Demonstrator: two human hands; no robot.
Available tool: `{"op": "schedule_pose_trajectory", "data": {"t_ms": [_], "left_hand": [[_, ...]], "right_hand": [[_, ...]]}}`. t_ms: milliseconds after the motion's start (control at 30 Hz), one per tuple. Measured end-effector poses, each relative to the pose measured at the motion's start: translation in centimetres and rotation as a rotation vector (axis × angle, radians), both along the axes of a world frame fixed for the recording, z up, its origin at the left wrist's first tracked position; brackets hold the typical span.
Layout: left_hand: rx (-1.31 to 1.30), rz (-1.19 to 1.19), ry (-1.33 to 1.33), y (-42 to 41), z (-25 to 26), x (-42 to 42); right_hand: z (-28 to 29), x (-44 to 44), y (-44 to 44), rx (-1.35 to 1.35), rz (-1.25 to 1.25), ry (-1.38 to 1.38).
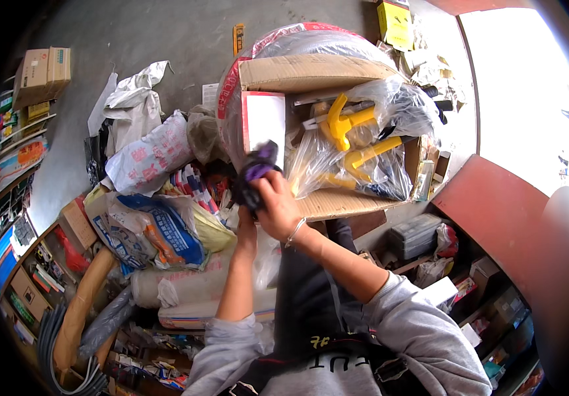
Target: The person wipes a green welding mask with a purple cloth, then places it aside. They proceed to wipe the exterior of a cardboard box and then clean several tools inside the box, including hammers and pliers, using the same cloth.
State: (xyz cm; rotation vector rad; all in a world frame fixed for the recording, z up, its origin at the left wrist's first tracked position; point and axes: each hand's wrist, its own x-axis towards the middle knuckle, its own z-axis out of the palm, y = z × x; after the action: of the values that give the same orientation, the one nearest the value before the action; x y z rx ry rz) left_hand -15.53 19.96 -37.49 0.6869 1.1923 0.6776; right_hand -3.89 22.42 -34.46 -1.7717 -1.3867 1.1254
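My right hand [278,205] grips a blurred black and purple bundle [257,173], which looks like gloves or cloth. Below it, my left hand [247,228] also touches the bundle; its fingers are mostly hidden. Just right of both hands, an open cardboard box [314,69] rests on a large plastic-wrapped coil [309,37] with a red printed band. Inside the box lie a yellow claw hammer [340,123], a second yellow-headed hammer [376,151], clear plastic bags [309,168] and, along the left side, a white sheet with a red edge [265,119].
Stuffed sacks [150,153] and a blue-printed bag [165,230] are piled at left. Below them are wrapped rolls [185,284] and grey hose [49,341]. Loaded shelves [41,171] stand far left. At right are a red counter top [492,198] and a grey case [415,235].
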Motion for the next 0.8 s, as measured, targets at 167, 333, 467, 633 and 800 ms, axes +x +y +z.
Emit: {"op": "schedule_pose_trajectory", "data": {"t_ms": [167,333,467,633,800], "left_hand": [[0.02,-0.016,-0.032,0.5,0.3,0.0],[-0.138,0.048,-0.18,0.3,-1.4,-0.6],[-0.236,0.213,-0.412,-0.1,-2.0,-1.0],[-0.314,0.386,-0.507,-0.4,-0.2,-1.4],[-0.33,0.282,-0.197,-2.5,2.6,-2.4]], "right_hand": [[-5.2,2.5,8.2,0.291,-0.177,-0.262],[-8.6,4.0,6.1,-0.102,-0.293,-0.243],[-5.1,0.4,-1.2,-0.267,-0.138,-0.083],[1.4,-2.5,2.0,0.086,-0.095,0.304],[8.8,-4.9,4.1,0.279,-0.117,0.299]]}}
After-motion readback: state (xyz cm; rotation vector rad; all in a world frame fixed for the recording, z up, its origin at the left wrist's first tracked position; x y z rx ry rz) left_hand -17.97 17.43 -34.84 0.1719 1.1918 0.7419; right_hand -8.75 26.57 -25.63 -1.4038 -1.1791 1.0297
